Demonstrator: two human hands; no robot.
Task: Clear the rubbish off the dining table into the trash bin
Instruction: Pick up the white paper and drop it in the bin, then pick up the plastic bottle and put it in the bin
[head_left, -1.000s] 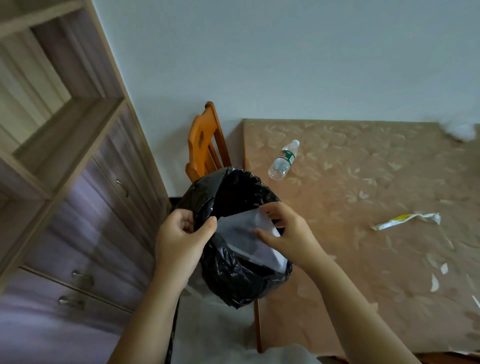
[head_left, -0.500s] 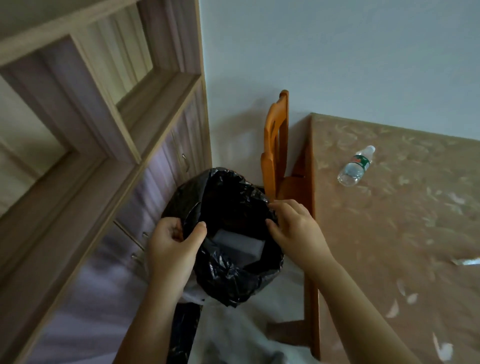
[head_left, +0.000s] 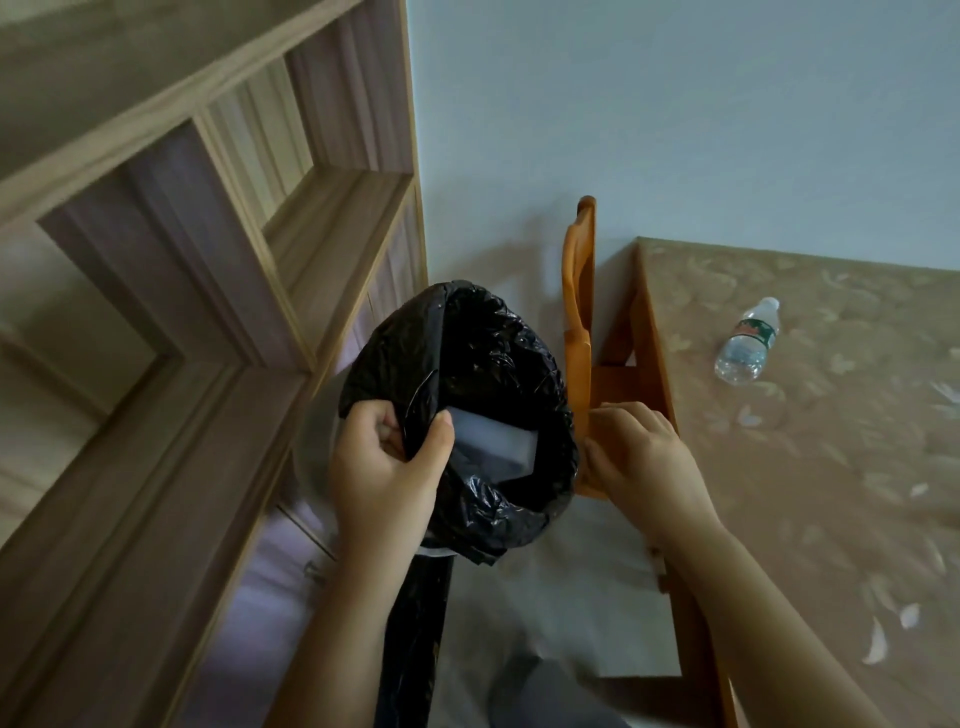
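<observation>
Head view. A pale blue wall (head_left: 675, 130) fills the upper middle and right. At 9 to 11 o'clock stands a wooden shelf unit (head_left: 208, 234) with open compartments and drawers below. The dining table (head_left: 831, 493), covered in a tan leaf-patterned surface, occupies 3 to 5 o'clock, its far edge against the wall. An orange wooden chair (head_left: 579, 322) stands just beside the table's left edge, seen edge-on, its back rising towards 12 o'clock.

The trash bin (head_left: 311, 447) sits near the centre, lined with a black bag (head_left: 483, 364) whose mouth faces the camera; a pale grey rim shows at 9 o'clock of the bag. Inside the opening lies a white sheet of rubbish (head_left: 493, 447).

The left hand (head_left: 384, 467) is closed on the bag's near-left edge, thumb pressed over the black plastic against the curled fingers, pinching a fold. The right hand (head_left: 639, 457) rests at the bag's right rim, at 3 o'clock of the opening, fingers bent and close together; whether they actually pinch the plastic cannot be told, since the fingertips are blurred against the chair.

A clear plastic water bottle (head_left: 748, 343) lies on its side on the table at 2 o'clock, well apart from both hands. Its long axis runs from lower left to upper right, the white cap pointing towards 1 o'clock, the wall side.
</observation>
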